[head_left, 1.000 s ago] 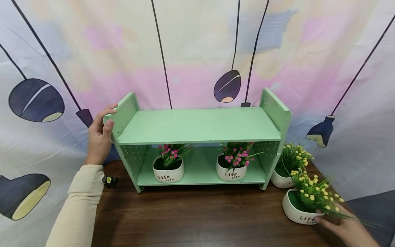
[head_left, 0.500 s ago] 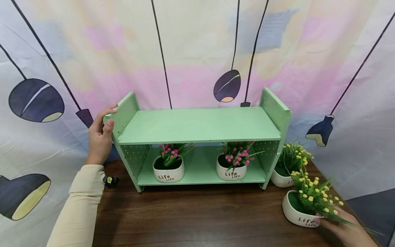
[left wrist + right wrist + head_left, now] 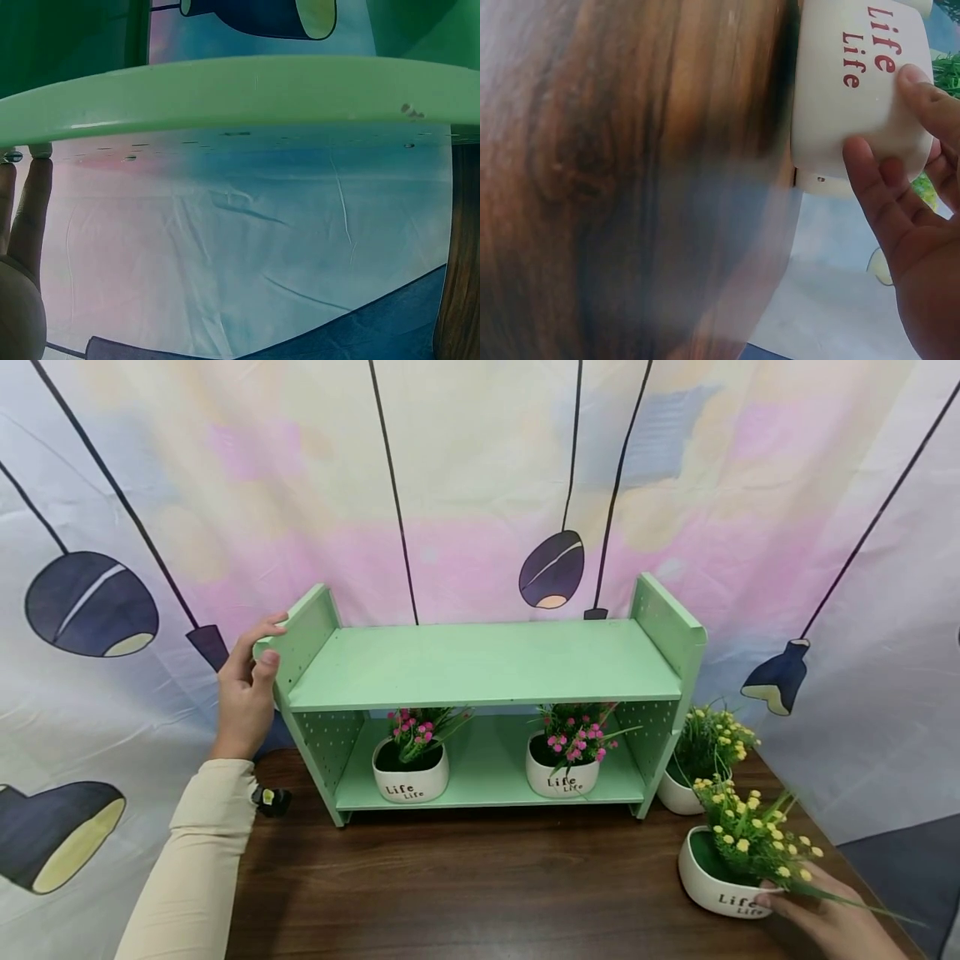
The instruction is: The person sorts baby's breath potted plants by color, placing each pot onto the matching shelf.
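Observation:
My right hand grips the side of a white "Life" flowerpot with yellow artificial flowers, at the right of the table. In the right wrist view, the thumb and fingers touch the wall of the pot. My left hand rests on the left side panel of a green two-tier shelf. The left wrist view has straight fingers touching the panel edge.
Two white pots with pink flowers stand on the lower shelf board. A second yellow-flowered pot stands beside the shelf's right panel. Brown wooden table extends in front. A patterned curtain hangs behind.
The pot in my right hand has shifted slightly toward the front and left, away from the other yellow-flowered pot. My left hand stays on the shelf panel.

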Demonstrator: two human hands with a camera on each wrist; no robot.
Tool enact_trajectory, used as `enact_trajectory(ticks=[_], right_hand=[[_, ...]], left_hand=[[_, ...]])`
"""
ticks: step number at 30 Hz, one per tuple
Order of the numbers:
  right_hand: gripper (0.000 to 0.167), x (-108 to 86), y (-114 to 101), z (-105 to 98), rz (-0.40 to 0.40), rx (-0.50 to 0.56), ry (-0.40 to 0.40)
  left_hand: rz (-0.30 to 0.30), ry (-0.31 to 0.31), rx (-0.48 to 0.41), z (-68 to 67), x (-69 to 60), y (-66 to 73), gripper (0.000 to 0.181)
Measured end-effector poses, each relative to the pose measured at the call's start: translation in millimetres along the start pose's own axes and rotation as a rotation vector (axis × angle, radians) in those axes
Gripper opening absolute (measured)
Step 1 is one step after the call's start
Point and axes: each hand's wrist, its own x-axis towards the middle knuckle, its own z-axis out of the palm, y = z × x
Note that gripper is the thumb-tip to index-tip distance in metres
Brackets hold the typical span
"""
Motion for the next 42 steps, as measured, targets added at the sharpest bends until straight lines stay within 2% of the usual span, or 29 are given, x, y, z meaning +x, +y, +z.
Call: enact_trajectory(ticks=[3,6,12,20,26,28,36,42], right_hand=[[0.024,-1.4,-3.4,2.9,-0.008,-0.025,0.074],[0.025,-1.7,-7.0,4.3,-0.023,-0.03,0.114],[0.029,-0.4,-15.9,2.1,-0.008,-0.034,0.111],[0.022,-0.6,-28.9,1.1,-0.024,-0.029,0.142],[0.024,-1.4,-42.1,0.9,-0.039,-0.006,0.149],[0.026,-1.7,-47.7,0.4,-0.033,-0.002,0.143],[0.032,1.3,-72.0,-5.5,-0.101,-0.025,0.167],[0.036,4.5,-99.1,-13.4,-0.08,0.06,0.138]], left_hand=[[-0.004,-0.004,0.002,-0.6,0.2,-1.5,0.051],[-0.007,-0.01,0.004,-0.9,0.4,-2.1,0.05],[-0.007,-0.01,0.008,-1.3,-1.5,-1.8,0.049],[-0.009,0.003,-0.005,-1.0,-0.3,-0.7,0.051],[-0.018,-0.006,0.023,-1.3,-2.6,0.5,0.049],[-0.02,-0.009,0.028,-0.5,-3.3,2.8,0.048],[-0.01,-0.005,0.004,5.0,-2.8,25.1,0.045],[-0.002,-0.003,-0.005,6.0,-0.8,29.2,0.043]])
